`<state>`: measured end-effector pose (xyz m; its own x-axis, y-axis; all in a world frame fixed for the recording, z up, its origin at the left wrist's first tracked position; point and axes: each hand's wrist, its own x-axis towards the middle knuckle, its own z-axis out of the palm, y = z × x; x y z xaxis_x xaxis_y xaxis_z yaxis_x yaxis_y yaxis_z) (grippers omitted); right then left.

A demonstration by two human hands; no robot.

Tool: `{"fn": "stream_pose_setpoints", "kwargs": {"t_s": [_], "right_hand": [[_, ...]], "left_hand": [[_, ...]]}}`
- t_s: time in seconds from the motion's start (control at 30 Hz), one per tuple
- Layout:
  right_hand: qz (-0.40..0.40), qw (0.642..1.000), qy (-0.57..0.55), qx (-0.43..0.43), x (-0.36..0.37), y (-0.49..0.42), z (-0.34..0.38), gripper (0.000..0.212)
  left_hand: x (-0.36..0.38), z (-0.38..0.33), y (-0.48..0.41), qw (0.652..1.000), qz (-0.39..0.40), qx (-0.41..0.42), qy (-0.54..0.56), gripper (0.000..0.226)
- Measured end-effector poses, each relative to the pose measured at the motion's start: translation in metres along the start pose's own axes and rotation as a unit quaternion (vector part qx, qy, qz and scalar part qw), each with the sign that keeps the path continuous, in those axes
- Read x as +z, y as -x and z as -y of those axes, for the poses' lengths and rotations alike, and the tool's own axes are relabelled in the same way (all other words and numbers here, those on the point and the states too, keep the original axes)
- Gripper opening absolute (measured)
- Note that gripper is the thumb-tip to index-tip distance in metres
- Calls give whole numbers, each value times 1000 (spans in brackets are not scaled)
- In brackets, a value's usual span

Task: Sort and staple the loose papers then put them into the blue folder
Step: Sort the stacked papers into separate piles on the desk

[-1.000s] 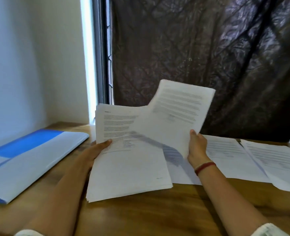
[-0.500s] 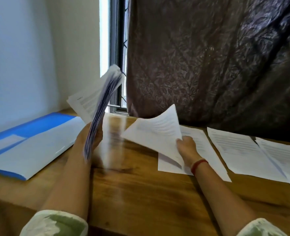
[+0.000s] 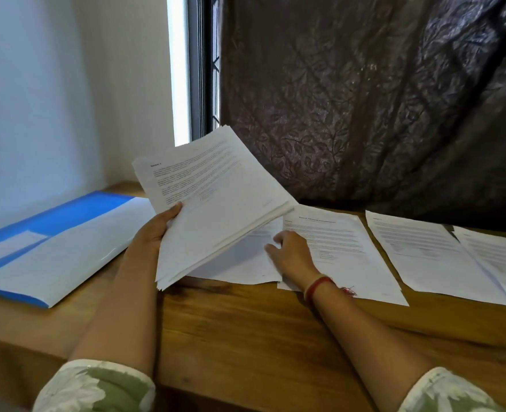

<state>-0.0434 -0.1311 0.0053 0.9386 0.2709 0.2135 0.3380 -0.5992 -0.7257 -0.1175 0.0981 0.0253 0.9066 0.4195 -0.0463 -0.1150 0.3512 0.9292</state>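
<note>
Holding a paper stack (image 3: 216,209) beside the blue folder (image 3: 52,242).
The stack is gripped by the left hand (image 3: 155,231), raised right of the folder; a loose sheet (image 3: 245,260) further right on the table (image 3: 245,337) is touched by the right hand (image 3: 293,254), whose grip cannot be told.

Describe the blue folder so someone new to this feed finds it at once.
On the wooden table, look left of the left hand, towards the wall. The blue folder lies flat there, large and blue-edged, unlike the white printed sheets spread to the right.
</note>
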Motion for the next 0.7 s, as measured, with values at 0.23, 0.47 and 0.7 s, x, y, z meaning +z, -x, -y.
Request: {"fn": "stream_pose_setpoints", "kwargs": {"t_s": [0.23, 0.47, 0.7], "right_hand": [[-12, 979, 195, -60, -3, 9, 9, 50], [-58, 974, -211, 55, -32, -7, 6, 31], [11, 925, -369, 87, -31, 0, 2, 23]], "left_hand": [[-8, -2, -1, 999, 13, -9, 30, 49], [-2, 7, -1, 999, 17, 7, 29, 47], [10, 4, -9, 994, 90, -8, -66, 52]]}}
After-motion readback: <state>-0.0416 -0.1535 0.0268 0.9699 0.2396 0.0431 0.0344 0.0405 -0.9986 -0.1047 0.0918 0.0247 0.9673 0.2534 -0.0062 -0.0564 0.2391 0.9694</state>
